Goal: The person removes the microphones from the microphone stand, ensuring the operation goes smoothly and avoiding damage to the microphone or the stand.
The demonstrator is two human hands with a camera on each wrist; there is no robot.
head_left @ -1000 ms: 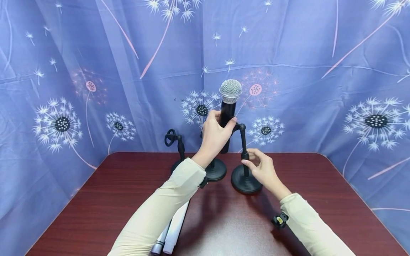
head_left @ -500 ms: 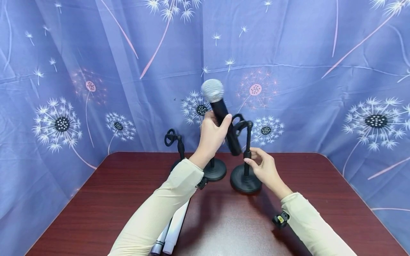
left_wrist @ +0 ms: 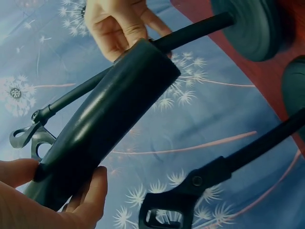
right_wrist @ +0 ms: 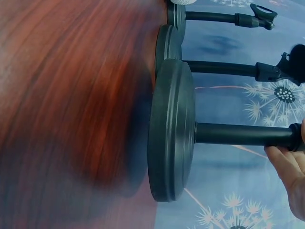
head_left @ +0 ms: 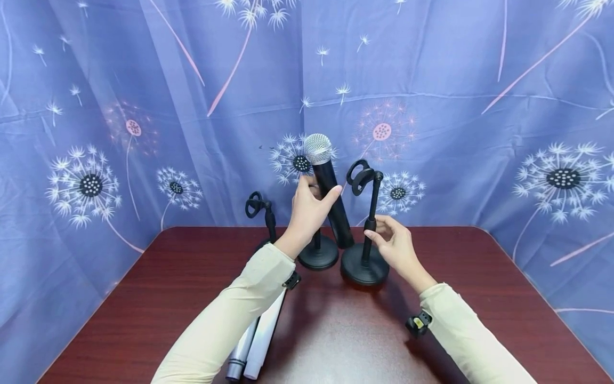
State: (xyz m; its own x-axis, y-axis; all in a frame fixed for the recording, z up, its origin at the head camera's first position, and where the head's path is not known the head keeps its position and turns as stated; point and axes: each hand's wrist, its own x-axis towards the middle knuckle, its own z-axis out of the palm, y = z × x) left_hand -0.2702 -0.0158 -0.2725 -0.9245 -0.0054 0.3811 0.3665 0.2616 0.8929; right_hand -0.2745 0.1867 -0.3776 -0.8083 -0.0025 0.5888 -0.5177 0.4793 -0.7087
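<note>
My left hand (head_left: 307, 210) grips a black microphone (head_left: 333, 197) with a silver mesh head by its handle, thumb on one side and fingers on the other. The microphone leans with its head toward the left and is off the table. Just right of it is a black desktop microphone stand (head_left: 366, 266), its clip (head_left: 361, 176) holding nothing. My right hand (head_left: 395, 245) pinches that stand's pole at the collar between thumb and fingers. In the left wrist view, the handle (left_wrist: 109, 114) passes in front of the pole. Whether the stand's base touches the table I cannot tell.
A second stand (head_left: 318, 253) is behind my left hand, its top partly hidden. Farther left, a third stand (head_left: 271, 224) shows an unfilled clip. Two pale tubes (head_left: 264, 330) lie partly under my left forearm. A blue dandelion-patterned curtain (head_left: 431, 64) backs the table (head_left: 168, 298).
My left hand has drawn the microphone out of the right stand's clip, leftward and then down. Its head has tipped left. My right hand has stayed on the pole, with the stand shifting slightly.
</note>
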